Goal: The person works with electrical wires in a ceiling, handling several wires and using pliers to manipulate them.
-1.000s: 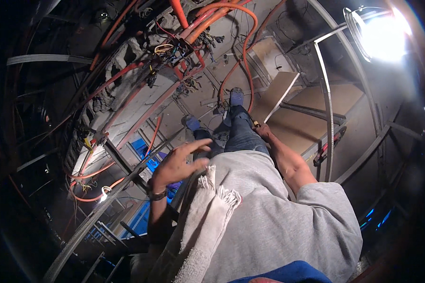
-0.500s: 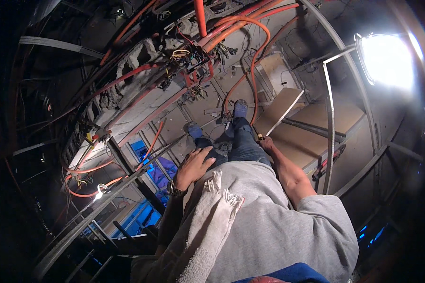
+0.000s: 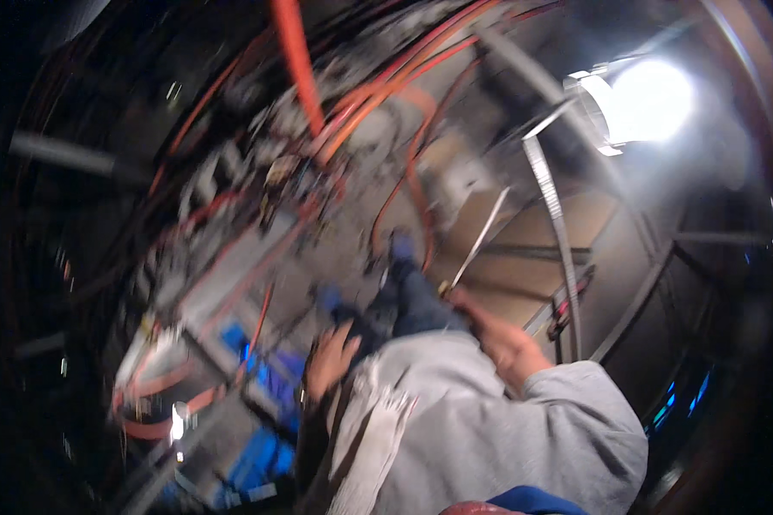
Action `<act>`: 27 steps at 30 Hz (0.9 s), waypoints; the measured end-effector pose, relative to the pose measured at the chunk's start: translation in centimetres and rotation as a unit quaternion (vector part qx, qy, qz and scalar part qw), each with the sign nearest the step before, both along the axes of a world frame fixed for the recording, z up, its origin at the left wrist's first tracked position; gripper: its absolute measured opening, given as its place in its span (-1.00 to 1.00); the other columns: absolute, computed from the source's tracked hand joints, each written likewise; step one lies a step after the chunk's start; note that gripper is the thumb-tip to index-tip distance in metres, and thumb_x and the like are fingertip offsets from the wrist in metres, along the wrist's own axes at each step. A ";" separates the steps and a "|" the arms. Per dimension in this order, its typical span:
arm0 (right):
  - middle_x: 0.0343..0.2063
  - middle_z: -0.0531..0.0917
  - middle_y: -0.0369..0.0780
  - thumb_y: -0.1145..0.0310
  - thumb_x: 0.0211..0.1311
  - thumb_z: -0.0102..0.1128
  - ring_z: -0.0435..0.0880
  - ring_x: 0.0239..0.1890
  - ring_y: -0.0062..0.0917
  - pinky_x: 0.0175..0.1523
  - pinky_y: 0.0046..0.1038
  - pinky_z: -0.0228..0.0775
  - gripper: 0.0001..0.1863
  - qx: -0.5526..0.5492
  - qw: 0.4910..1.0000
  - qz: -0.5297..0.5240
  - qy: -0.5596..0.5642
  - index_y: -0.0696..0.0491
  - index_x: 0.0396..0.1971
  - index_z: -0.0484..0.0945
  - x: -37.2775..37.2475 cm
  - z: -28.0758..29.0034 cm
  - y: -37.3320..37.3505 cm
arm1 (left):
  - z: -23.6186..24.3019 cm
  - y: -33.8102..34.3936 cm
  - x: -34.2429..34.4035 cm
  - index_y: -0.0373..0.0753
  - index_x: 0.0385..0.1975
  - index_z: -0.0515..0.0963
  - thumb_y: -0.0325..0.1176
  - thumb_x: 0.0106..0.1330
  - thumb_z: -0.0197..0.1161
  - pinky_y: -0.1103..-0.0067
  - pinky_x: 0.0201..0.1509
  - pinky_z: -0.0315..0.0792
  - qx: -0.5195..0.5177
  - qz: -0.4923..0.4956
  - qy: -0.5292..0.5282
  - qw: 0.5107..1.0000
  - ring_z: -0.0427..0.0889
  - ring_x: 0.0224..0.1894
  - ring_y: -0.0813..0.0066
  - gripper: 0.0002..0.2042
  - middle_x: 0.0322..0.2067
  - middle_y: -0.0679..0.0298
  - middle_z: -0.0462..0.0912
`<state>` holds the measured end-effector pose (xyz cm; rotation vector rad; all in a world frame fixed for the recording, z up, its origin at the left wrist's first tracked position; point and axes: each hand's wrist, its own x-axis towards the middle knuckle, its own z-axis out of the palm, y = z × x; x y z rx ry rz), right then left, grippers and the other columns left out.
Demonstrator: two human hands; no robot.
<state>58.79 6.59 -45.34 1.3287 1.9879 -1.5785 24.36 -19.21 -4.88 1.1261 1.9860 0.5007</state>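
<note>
My left hand (image 3: 328,362) is open, its fingers apart, over my left thigh and touching no tool that I can see. On the other side, my right hand (image 3: 465,306) is closed beside my right leg around a small yellow object (image 3: 444,288); blur hides what kind it is. Just beyond that hand, the pale edge of a tilted board (image 3: 487,233) slants upward. Wide brown panels (image 3: 520,279) lie to the right of it. A light towel (image 3: 378,429) hangs down my front over a grey shirt.
Orange conduits (image 3: 301,77) and loose wires (image 3: 279,176) run across the far left. A bright work lamp (image 3: 648,101) shines at the upper right, with a metal strip (image 3: 551,197) below it. Blue material (image 3: 262,455) lies at lower left. Metal framing bars (image 3: 636,309) stand at right.
The whole view has swung and blurred, and the surroundings sit further left. The tilted board now shows mostly its edge. Both hands keep roughly their place beside my legs.
</note>
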 end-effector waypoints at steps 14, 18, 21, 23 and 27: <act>-0.12 0.71 -0.03 0.11 0.32 -0.03 0.69 -0.02 -0.16 0.03 -0.12 0.52 -0.60 0.096 0.963 0.191 -0.163 0.05 -0.17 0.71 -7.2 15.1 -1.4 | -0.4 1.5 -0.8 -0.28 0.21 0.45 -0.13 0.40 0.16 0.16 0.19 0.33 -0.035 -0.078 0.012 0.996 0.50 0.10 -0.17 -0.52 -0.02 -0.18 0.59; -0.05 0.68 0.01 -0.04 0.22 0.11 0.66 0.05 -0.13 0.11 -0.14 0.49 -0.52 0.045 0.982 0.064 -0.171 0.02 -0.09 0.70 -6.7 14.6 -1.3 | -0.9 2.3 -1.2 -0.26 0.22 0.45 -0.08 0.40 0.14 0.16 0.20 0.32 -0.039 -0.096 0.029 0.994 0.50 0.09 -0.18 -0.50 -0.02 -0.17 0.59; 0.00 0.66 -0.02 -0.12 0.23 0.08 0.63 0.08 -0.13 0.14 -0.13 0.46 -0.46 0.030 0.979 0.089 -0.179 -0.01 -0.05 0.69 -6.1 13.4 -1.0 | -1.5 2.4 -1.0 -0.25 0.22 0.45 -0.02 0.40 0.11 0.13 0.23 0.29 -0.034 -0.105 0.012 0.994 0.50 0.10 -0.19 -0.48 0.00 -0.17 0.59; 0.02 0.66 -0.03 -0.16 0.23 0.07 0.62 0.10 -0.13 0.15 -0.13 0.45 -0.44 0.022 0.977 0.104 -0.184 -0.02 -0.03 0.68 -5.7 12.9 -1.2 | -1.7 2.4 -0.4 -0.25 0.22 0.45 0.02 0.40 0.10 0.10 0.24 0.28 -0.036 -0.105 0.001 0.994 0.49 0.11 -0.21 -0.46 0.02 -0.18 0.58; -0.06 0.68 -0.01 -0.21 0.18 0.11 0.65 0.01 -0.11 0.11 -0.13 0.47 -0.39 0.035 0.986 0.081 -0.141 0.03 -0.06 0.68 -5.6 12.8 -1.2 | -3.6 1.9 0.5 -0.31 0.19 0.49 0.11 0.35 0.15 0.17 0.15 0.42 -0.027 -0.109 0.011 0.994 0.59 0.04 -0.18 -0.38 -0.01 -0.21 0.61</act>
